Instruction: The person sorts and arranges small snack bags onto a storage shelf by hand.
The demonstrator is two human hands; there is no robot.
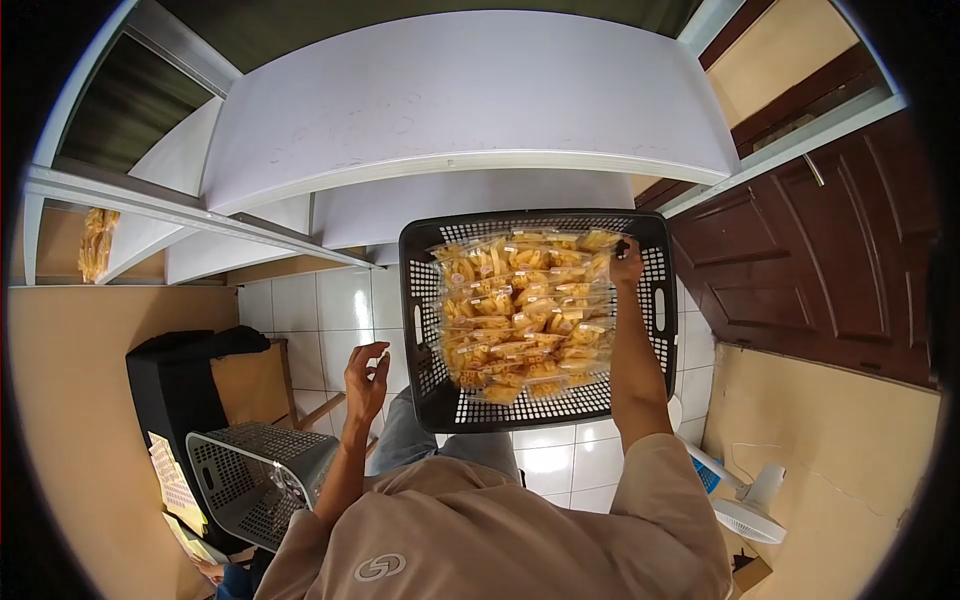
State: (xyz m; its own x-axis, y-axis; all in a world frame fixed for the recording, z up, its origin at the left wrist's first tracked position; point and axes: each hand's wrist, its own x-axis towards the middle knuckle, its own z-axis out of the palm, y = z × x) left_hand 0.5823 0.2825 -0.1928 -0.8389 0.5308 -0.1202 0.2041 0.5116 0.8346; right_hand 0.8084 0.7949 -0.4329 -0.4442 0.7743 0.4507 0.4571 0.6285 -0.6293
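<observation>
A large black perforated plastic basket (535, 221) stands in front of me, filled with rows of clear plastic packets of yellow snacks (530, 310). My right hand (627, 264) reaches into its far right corner, fingers closed at the edge of a snack packet (599, 240); the fingertips are partly hidden. Outside the basket's left side, my left hand (366, 382) is raised with fingers loosely bent. A gap shows between its thumb and index finger, and I see nothing held there.
White shelves (470, 100) on a metal frame rise beyond the basket. More snack packets (97, 245) hang at far left. A grey basket (245, 440) is beside me at left, near another person's hand (208, 570). A brown door (810, 250) and a white fan (750, 518) are at right.
</observation>
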